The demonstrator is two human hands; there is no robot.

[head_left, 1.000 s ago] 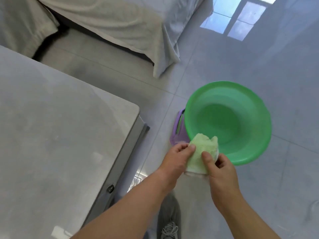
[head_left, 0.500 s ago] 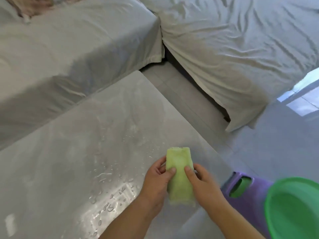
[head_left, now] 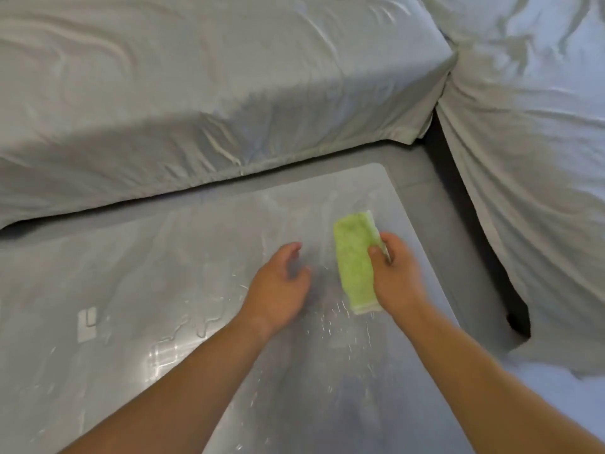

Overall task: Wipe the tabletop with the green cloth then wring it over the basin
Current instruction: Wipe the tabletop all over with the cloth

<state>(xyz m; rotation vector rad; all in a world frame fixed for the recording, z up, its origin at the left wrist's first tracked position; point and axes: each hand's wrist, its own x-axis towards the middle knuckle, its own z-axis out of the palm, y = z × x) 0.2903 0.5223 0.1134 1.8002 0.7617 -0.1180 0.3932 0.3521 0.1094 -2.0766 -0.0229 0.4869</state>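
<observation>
The folded green cloth [head_left: 355, 260] lies over the grey tabletop [head_left: 163, 273], near its far right corner. My right hand [head_left: 394, 276] grips the cloth along its right edge. My left hand [head_left: 281, 286] hovers just left of the cloth with fingers apart and nothing in it. Water drops and streaks glisten on the tabletop around and below both hands. The basin is out of view.
Furniture draped in pale grey sheets [head_left: 196, 93] runs along the table's far side and another draped piece [head_left: 530, 142] stands to the right. A dark gap of floor [head_left: 471, 231] separates the table's right edge from it.
The view swung from the green basin on the floor back to the table. The cloth moved over the tabletop. My left hand let go of it; only my right hand holds it now.
</observation>
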